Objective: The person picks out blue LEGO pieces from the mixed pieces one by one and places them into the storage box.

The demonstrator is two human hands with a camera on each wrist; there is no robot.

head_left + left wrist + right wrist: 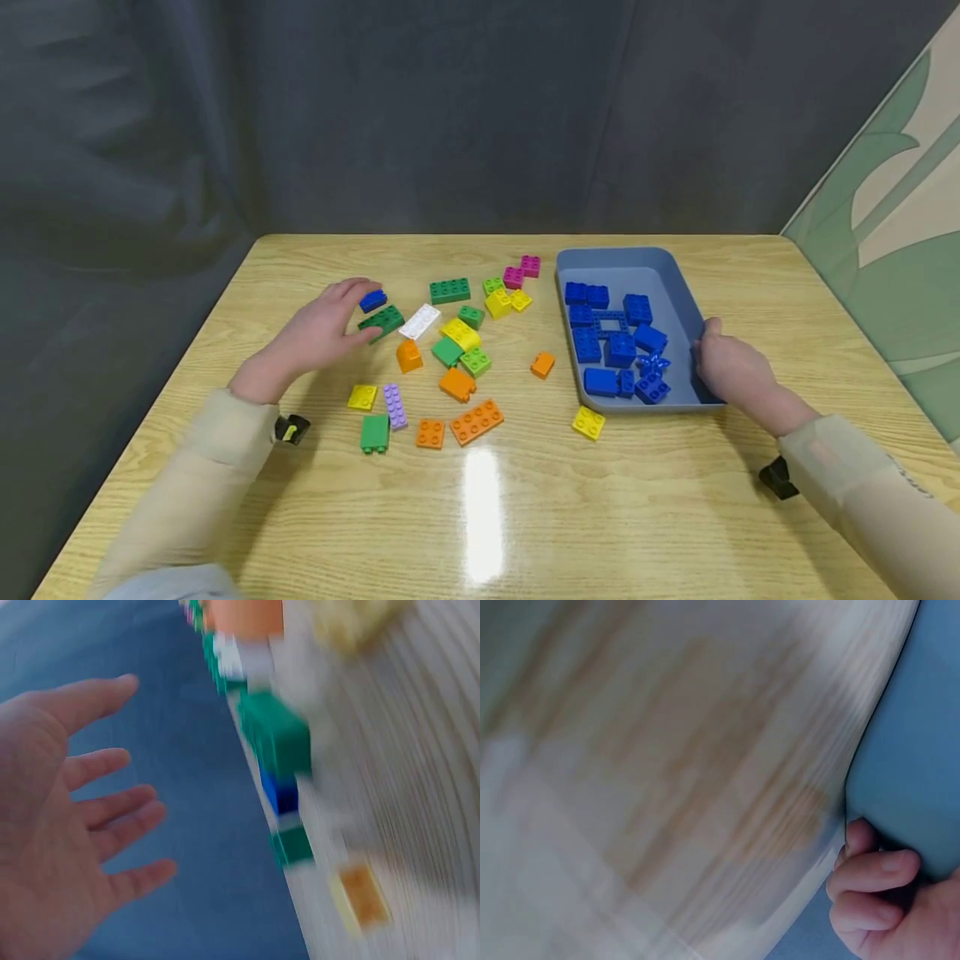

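My left hand (322,325), fingers apart and thumb spread, reaches over the left part of the loose bricks. A small blue brick (372,301) lies by its fingertips, and a dark green brick (382,321) lies between thumb and fingers in the head view. The left wrist view has that blue brick (279,791) just behind a green one, with the palm holding nothing. On the right, my right hand (735,367) grips the side wall of a grey-blue tray (686,300), its fingers (874,870) curled at the edge. Several blue bricks (620,350) lie inside the tray.
Loose bricks spread over the wooden table left of the tray: a white one (419,322), a lilac one (395,407), an orange one (477,422) and several others. A yellow brick (588,423) lies just before the tray's front edge. Dark cloth (450,117) hangs behind the table.
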